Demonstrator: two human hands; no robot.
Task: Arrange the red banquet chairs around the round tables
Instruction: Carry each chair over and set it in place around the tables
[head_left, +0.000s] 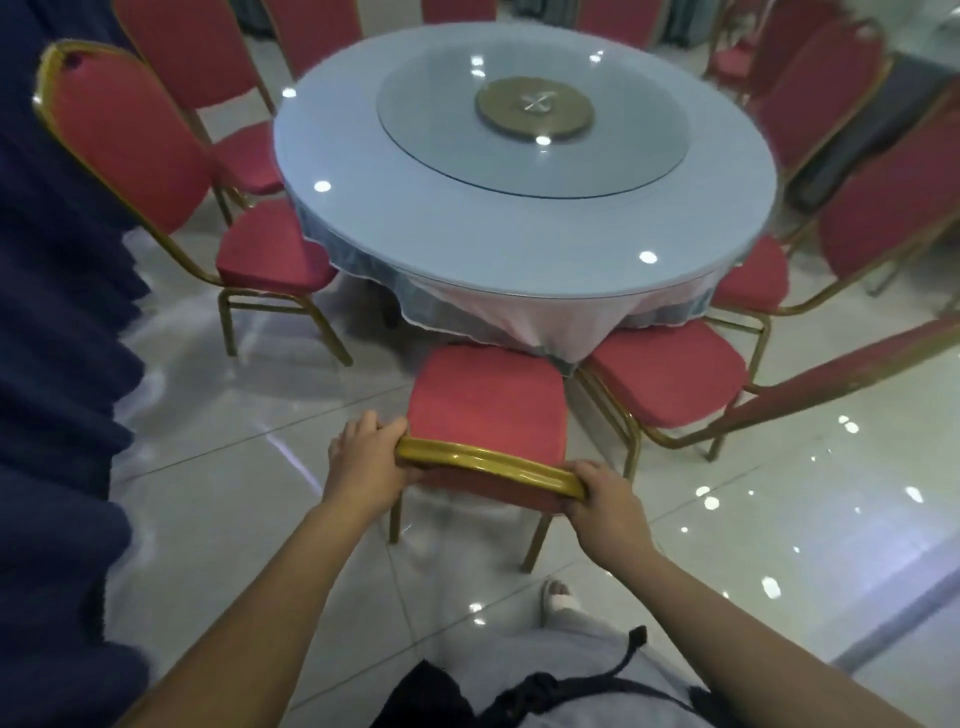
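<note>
Head view showed left grip (363, 457) and right grip (610, 501) both curled round the gold top rail (488, 463) of the red chair (488, 395), likely steering its seat under the round surface (332, 171).

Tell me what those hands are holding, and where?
A red chair, by the gold top rail of its back: left hand at one end, right hand at the other.

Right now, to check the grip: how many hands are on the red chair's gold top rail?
2. The left hand grips the left end of the red banquet chair's gold metal top rail; the right hand grips the right end. Neither is hidden.
</note>
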